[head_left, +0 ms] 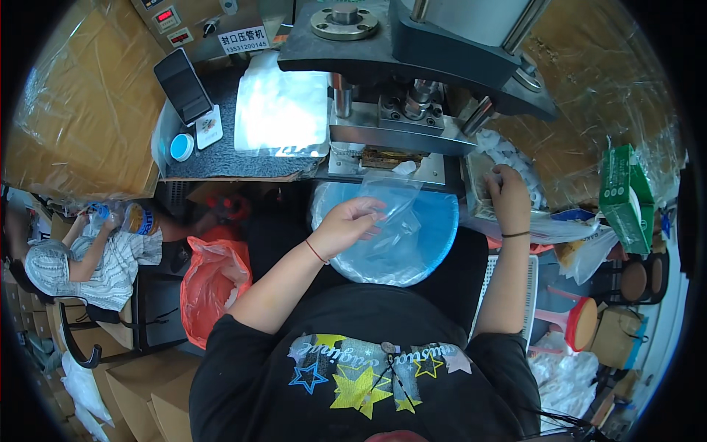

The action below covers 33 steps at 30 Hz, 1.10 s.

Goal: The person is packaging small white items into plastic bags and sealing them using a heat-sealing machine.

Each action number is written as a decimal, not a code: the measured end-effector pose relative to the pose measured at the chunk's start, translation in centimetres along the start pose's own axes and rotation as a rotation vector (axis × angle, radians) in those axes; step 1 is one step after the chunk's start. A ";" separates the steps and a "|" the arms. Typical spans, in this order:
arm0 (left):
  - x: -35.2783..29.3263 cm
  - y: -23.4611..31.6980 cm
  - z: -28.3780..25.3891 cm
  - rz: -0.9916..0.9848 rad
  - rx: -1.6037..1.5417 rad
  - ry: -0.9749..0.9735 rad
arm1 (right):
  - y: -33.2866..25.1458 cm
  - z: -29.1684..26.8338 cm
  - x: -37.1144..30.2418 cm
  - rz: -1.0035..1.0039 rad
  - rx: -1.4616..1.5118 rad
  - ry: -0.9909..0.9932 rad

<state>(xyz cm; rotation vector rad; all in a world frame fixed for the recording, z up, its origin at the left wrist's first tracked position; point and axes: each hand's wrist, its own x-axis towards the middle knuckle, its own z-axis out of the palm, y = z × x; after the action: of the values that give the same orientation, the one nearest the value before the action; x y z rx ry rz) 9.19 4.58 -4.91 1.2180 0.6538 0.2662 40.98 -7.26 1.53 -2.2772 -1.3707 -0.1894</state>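
Observation:
My left hand [352, 227] is in front of the press, its fingers curled at the edge of a clear plastic bag [401, 197] that they appear to grip. The bag spreads from the press's lower plate [427, 171] toward a round blue basin [444, 228] on my lap. On that plate, a small white piece [404, 168] lies under the press head [412, 110]. My right hand [511, 200] reaches over a shallow tray [479, 193] at the right, fingers bent down and drawn together. What they pinch, if anything, is hidden.
White plastic pieces [508, 151] are heaped behind the right tray. Silvery pouches [281, 110], a phone [183, 87] and a round blue-lidded container [181, 147] sit left of the press. A red bag [199, 291] stands at my left; another person [96, 258] sits beyond. A green box [626, 199] is far right.

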 end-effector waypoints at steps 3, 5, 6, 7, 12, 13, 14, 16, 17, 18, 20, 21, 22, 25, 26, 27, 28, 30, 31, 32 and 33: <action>0.2 -0.7 -0.1 -0.057 -0.125 -0.030 | -2.0 -1.4 -0.6 -0.141 -0.062 0.219; 0.2 -0.7 0.0 -0.072 -0.139 -0.046 | -3.7 -1.4 -2.5 -0.315 0.018 0.323; 0.3 -0.8 0.1 -0.088 -0.152 -0.064 | -4.6 -1.1 -3.7 -0.304 0.167 0.229; 0.4 -1.0 0.2 -0.093 -0.152 -0.066 | -7.2 -1.3 -4.1 -0.402 0.248 0.190; 1.0 -1.5 0.6 -0.082 -0.259 -0.061 | -11.1 3.3 -3.4 -0.402 0.275 0.025; 1.0 -1.5 0.8 -0.083 -0.254 -0.068 | -10.8 4.4 -3.3 -0.375 0.233 0.001; 0.9 -1.6 1.0 -0.097 -0.280 -0.048 | -10.5 5.2 -3.5 -0.375 0.232 0.003; 1.1 -1.6 0.9 -0.110 -0.306 -0.029 | -9.8 6.4 -3.7 -0.409 0.246 -0.006; 1.2 -1.7 0.7 -0.125 -0.280 -0.002 | -9.7 6.7 -4.0 -0.411 0.245 -0.010; 1.2 -2.0 0.6 -0.140 -0.254 0.024 | -9.6 6.8 -4.4 -0.424 0.270 0.040; 1.2 -3.5 0.5 -0.090 -0.173 0.085 | -9.3 6.4 -5.0 -0.437 0.294 0.087; 1.2 -4.1 0.4 -0.039 -0.087 0.146 | -9.2 5.6 -5.1 -0.422 0.337 0.128; 1.2 -4.6 0.0 -0.043 -0.089 0.146 | -9.1 4.9 -5.2 -0.407 0.379 0.169; 0.4 -5.0 -0.2 0.108 0.108 0.142 | -8.4 3.6 -6.1 -0.096 0.808 -0.092; 0.0 -4.4 0.0 0.133 0.153 0.151 | -8.8 2.3 -6.0 -0.071 0.805 -0.188; -0.4 -3.7 0.3 0.159 0.201 0.162 | -8.8 1.6 -5.8 -0.065 0.803 -0.186; -0.8 -3.3 0.5 0.156 0.201 0.156 | -8.6 1.1 -5.5 -0.085 0.778 -0.272; -1.3 -2.5 0.9 0.182 0.287 0.136 | -8.7 0.5 -4.9 -0.092 0.851 -0.325; -1.5 -2.0 1.2 0.182 0.287 0.131 | -9.1 0.3 -4.6 -0.088 0.849 -0.322; -1.8 -1.7 1.5 0.167 0.293 0.104 | -9.6 0.0 -4.3 -0.149 0.842 -0.271; -2.0 -1.5 1.7 0.153 0.298 0.077 | -10.1 0.0 -4.1 -0.209 0.834 -0.221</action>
<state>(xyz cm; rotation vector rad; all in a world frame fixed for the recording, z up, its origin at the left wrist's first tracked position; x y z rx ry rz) 8.44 1.67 -5.29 1.5528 0.6847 0.3534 30.25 -6.57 3.37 -1.4868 -1.4307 0.4959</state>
